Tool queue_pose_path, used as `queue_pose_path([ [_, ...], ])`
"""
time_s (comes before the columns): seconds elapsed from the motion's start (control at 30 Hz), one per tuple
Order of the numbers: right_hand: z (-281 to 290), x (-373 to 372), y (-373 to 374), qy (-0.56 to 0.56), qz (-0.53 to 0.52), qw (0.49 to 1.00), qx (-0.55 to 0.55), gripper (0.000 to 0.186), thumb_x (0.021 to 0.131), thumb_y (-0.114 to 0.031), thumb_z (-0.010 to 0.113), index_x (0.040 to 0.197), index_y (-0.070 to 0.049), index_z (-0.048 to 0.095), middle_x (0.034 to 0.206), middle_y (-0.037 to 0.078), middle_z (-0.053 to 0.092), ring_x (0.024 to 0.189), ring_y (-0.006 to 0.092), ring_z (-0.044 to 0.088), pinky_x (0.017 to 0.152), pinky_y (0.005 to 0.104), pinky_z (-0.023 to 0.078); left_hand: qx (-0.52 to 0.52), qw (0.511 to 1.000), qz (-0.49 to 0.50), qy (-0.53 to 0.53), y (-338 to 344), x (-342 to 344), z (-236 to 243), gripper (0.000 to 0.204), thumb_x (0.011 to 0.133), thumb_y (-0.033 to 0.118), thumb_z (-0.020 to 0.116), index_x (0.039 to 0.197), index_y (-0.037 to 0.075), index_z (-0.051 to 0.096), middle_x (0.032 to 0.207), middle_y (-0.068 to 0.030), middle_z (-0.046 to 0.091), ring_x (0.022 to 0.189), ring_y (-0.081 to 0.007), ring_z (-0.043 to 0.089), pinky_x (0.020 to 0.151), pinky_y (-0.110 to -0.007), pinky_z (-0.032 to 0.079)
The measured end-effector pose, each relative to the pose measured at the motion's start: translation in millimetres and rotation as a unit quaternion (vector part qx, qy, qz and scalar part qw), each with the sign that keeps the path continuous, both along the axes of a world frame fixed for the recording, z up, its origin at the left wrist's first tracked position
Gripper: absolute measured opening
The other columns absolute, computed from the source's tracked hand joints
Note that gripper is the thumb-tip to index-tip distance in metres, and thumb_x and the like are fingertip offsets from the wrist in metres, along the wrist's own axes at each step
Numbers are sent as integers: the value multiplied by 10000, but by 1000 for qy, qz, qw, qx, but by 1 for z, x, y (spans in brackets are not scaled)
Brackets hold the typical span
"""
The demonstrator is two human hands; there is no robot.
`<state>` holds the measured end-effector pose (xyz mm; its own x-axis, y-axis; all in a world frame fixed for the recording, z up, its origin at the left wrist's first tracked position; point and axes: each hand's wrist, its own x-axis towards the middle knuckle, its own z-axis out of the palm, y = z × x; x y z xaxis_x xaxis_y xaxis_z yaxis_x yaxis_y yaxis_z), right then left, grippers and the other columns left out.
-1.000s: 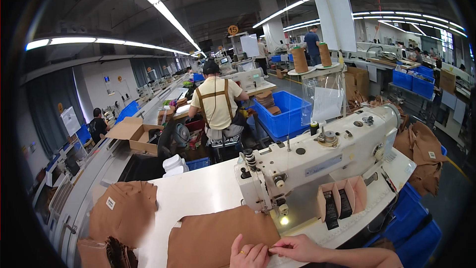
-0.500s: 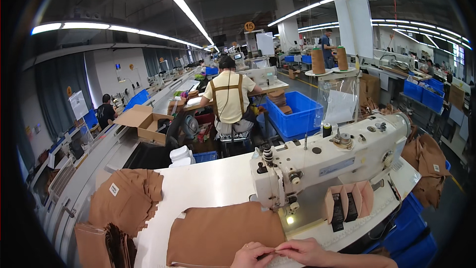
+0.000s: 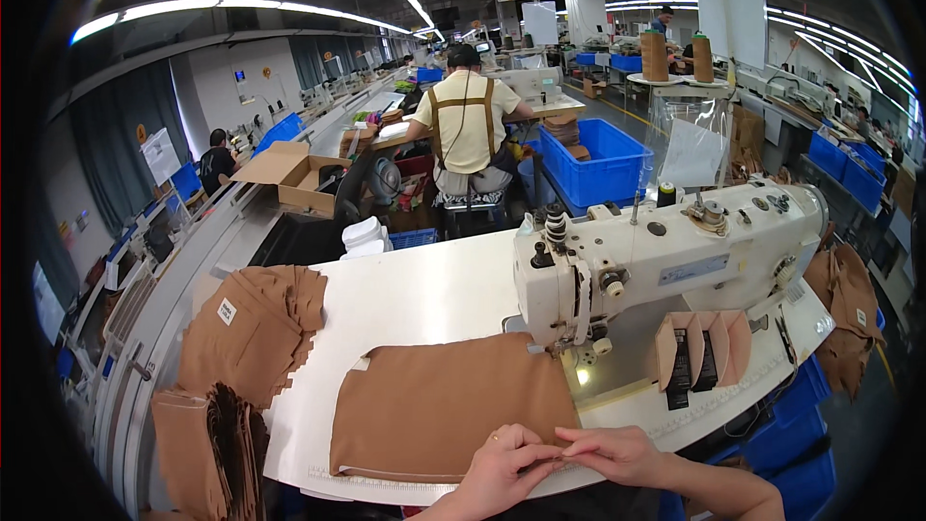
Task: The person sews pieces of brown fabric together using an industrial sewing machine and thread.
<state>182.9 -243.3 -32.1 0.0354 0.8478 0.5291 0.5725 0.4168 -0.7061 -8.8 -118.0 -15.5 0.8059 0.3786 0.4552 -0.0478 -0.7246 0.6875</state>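
Note:
My left hand [image 3: 502,473] and my right hand [image 3: 622,455] meet at the near right of a brown fabric panel [image 3: 439,405] lying on the white sewing table [image 3: 405,285]. The fingertips of both are pinched together at the panel's edge, on something small that they mostly hide. A white sewing machine [image 3: 666,260] stands beyond them, its lamp lit over the needle area above the panel's right side. Right of that is a pink divided holder [image 3: 733,347] with dark strips.
Brown fabric piles [image 3: 246,333] and folded pieces [image 3: 183,444] lie at the left, another [image 3: 834,318] hangs at the right. Behind are a person [image 3: 463,130] seated, a cardboard box [image 3: 294,193] and a blue bin [image 3: 593,164]. More blue bins [image 3: 791,463] sit below right.
The view has shifted, so the table and machine appear higher in the picture. Both my hands stay pinched together near the fabric's edge, and more of my forearms shows.

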Motion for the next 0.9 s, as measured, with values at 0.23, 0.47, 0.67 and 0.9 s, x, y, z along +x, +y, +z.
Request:
queue_pose_path([
  [0.23, 0, 0, -5, -23, 9, 1000, -4, 202, 895, -87, 726, 1089, -70, 674, 1254, 118, 682, 828, 191, 722, 728, 273, 593, 97, 994, 29, -48, -6, -5, -8, 204, 769, 91, 829, 958, 120, 760, 893, -2, 651, 766, -188, 613, 652, -295, 524],
  [0.47, 5, 18, -12, 45, -103, 978, -177, 391, 923, -47, 641, 1304, -68, 560, 1337, 113, 605, 987, 242, 677, 855, 337, 562, 173, 983, 14, -54, -8, -1, -9, 211, 755, 43, 803, 951, 85, 738, 986, -19, 703, 854, -196, 654, 728, -300, 557],
  [0.67, 13, 15, -4, -151, -7, 988, -9, 424, 858, -54, 695, 1269, -83, 593, 1278, 69, 621, 988, 238, 634, 854, 329, 540, 200, 979, 5, -26, -10, -2, -11, 241, 749, 17, 786, 978, 70, 733, 1004, -29, 706, 892, -201, 654, 775, -299, 552],
  [0.9, -1, 6, -1, -211, 4, 976, 57, 334, 818, -80, 741, 1139, -92, 647, 1179, 32, 659, 897, 197, 652, 765, 300, 559, 180, 982, 19, -44, -14, -4, -16, 300, 769, 8, 788, 1048, 74, 702, 1045, -40, 701, 916, -223, 654, 786, -305, 542],
])
